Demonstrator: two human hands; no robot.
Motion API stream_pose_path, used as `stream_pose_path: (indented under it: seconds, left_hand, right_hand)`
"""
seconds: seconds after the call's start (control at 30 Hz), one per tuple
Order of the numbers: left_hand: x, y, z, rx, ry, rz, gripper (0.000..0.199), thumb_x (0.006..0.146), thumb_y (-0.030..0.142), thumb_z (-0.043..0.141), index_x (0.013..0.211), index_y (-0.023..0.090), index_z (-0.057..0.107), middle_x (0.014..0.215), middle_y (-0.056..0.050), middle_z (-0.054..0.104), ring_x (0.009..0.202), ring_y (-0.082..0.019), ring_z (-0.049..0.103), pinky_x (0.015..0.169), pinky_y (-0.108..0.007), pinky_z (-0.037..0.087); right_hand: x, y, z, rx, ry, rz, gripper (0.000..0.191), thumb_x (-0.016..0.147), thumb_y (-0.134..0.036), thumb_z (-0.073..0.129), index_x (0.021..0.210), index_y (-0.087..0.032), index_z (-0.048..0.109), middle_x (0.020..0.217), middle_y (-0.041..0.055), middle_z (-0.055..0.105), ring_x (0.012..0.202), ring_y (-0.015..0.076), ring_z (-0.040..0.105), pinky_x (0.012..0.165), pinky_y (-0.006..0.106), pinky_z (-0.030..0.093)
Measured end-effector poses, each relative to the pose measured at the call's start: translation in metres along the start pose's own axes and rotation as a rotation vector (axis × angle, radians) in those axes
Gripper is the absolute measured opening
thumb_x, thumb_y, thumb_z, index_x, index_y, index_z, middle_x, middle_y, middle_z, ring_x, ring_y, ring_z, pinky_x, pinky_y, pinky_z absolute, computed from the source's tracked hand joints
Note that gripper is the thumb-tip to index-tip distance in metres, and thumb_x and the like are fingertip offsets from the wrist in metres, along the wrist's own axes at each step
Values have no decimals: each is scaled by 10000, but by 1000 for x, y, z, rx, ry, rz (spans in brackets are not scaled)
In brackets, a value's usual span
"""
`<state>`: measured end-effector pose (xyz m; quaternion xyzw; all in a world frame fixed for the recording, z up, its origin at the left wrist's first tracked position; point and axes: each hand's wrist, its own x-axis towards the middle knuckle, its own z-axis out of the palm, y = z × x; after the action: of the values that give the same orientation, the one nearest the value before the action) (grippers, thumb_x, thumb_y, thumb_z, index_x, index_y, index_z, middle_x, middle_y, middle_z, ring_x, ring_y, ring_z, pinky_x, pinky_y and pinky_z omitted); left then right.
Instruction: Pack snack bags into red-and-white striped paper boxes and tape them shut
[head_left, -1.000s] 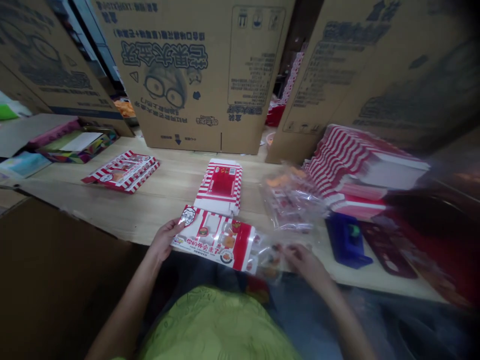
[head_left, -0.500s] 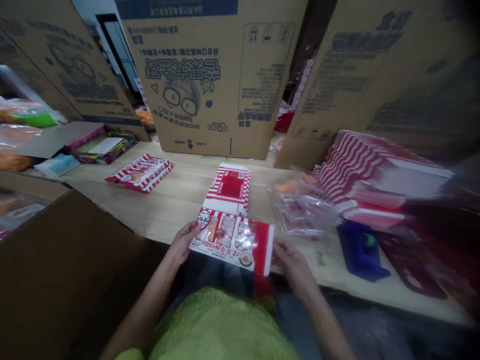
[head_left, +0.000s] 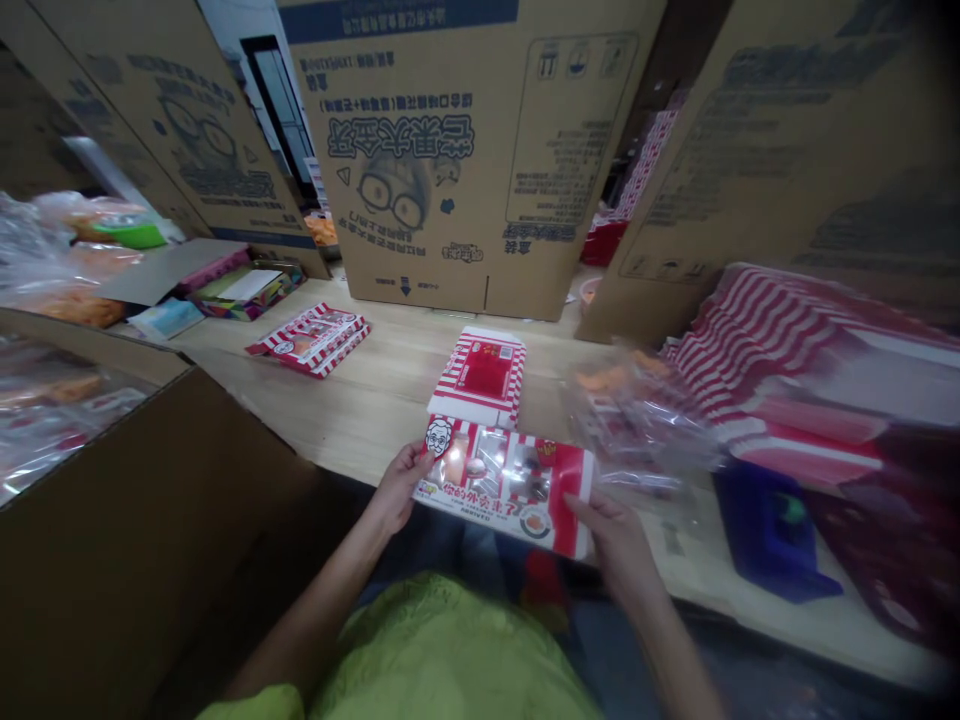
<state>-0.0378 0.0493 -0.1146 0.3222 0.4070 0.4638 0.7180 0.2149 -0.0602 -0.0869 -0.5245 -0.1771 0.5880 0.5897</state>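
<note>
A red and white printed snack box (head_left: 502, 490) with clear windows is held at the table's front edge, its window face toward me. Food-like shapes show behind the windows. My left hand (head_left: 401, 485) pinches its left end, while my right hand (head_left: 611, 530) grips the right end with the thumb on the red panel. Just beyond lies a flat red-striped carton (head_left: 480, 375), its near end overlapped by the held box. Off to the left rests another windowed striped box (head_left: 315, 340). Clear plastic packets (head_left: 634, 415) lie to the right of the carton.
A stack of striped flat cartons (head_left: 787, 350) stands at right, behind a blue plastic holder (head_left: 772, 530). Tall cardboard panels (head_left: 487, 270) wall off the table's back. An open cardboard box (head_left: 150, 500) fills the lower left. A colourful small box (head_left: 247, 290) sits back left.
The view has swung left, so everything sits further right in the picture. My right thumb now lies over the box's red panel; both hands still hold the box.
</note>
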Motion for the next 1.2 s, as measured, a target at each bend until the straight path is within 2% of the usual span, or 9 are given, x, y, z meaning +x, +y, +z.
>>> stream_pose_path:
  seconds: [0.23, 0.3, 0.43, 0.6, 0.73, 0.9, 1.0, 1.1, 1.2]
  left_hand:
    - [-7, 2, 2, -43, 25, 9, 427, 626, 336, 810, 939, 150, 585, 848, -18, 688, 678, -131, 637, 643, -237, 490]
    - [-10, 4, 4, -59, 7, -11, 416, 631, 327, 807, 936, 152, 586, 837, -14, 684, 666, -133, 637, 636, -244, 496]
    - [-12, 9, 8, -62, -32, -41, 398, 631, 312, 806, 924, 146, 594, 811, -20, 682, 660, -150, 647, 627, -259, 505]
    - [-7, 7, 7, -53, -28, -65, 424, 612, 298, 817, 939, 142, 595, 832, -33, 690, 658, -153, 649, 615, -258, 506]
    - [-6, 5, 5, -65, -7, -47, 414, 605, 297, 821, 909, 142, 586, 823, -29, 683, 659, -149, 644, 613, -251, 502]
    - [-1, 1, 3, -69, -2, -1, 401, 625, 316, 808, 905, 143, 579, 831, -31, 681, 679, -151, 644, 631, -252, 497]
    - [0, -5, 5, -76, 27, 30, 407, 610, 328, 817, 872, 146, 564, 815, -22, 677, 667, -148, 638, 632, -255, 495]
    - [-8, -15, 13, -74, 54, 41, 405, 644, 363, 792, 894, 155, 551, 825, -25, 679, 673, -153, 639, 637, -265, 495]
    - [-20, -20, 20, -47, -52, 39, 478, 656, 329, 790, 1040, 176, 550, 961, -55, 683, 822, -193, 655, 744, -302, 502]
  right_hand:
    - [3, -10, -4, -60, -192, 29, 337, 664, -346, 781, 958, -196, 713, 896, 64, 726, 790, 226, 677, 749, 352, 540]
    - [7, -10, -3, -76, -118, -12, 361, 626, -364, 804, 931, -195, 712, 853, 50, 728, 724, 204, 673, 700, 327, 544]
    - [15, -7, -3, -116, 175, -114, 383, 476, -376, 868, 749, -175, 690, 703, 21, 715, 585, 168, 639, 577, 276, 538]
    - [17, -1, -5, -172, 249, -132, 391, 417, -360, 878, 678, -169, 660, 646, 8, 698, 544, 153, 620, 519, 245, 524]
    - [18, -1, -5, -115, 235, -69, 388, 398, -330, 878, 679, -173, 662, 626, 9, 690, 534, 180, 628, 503, 278, 529]
    - [19, -4, -1, 13, 79, 13, 408, 405, -243, 878, 756, -182, 680, 707, 27, 712, 660, 237, 672, 594, 338, 558]
    - [17, -7, 5, 27, 12, 17, 402, 441, -273, 875, 782, -178, 684, 746, 43, 717, 690, 242, 675, 628, 351, 556]
    - [17, -16, 8, -51, 25, -36, 402, 493, -345, 859, 812, -174, 682, 762, 56, 718, 657, 229, 667, 600, 341, 542]
    - [20, -40, 5, -201, 95, -175, 421, 507, -416, 842, 814, -185, 670, 723, 34, 710, 576, 191, 632, 536, 298, 509]
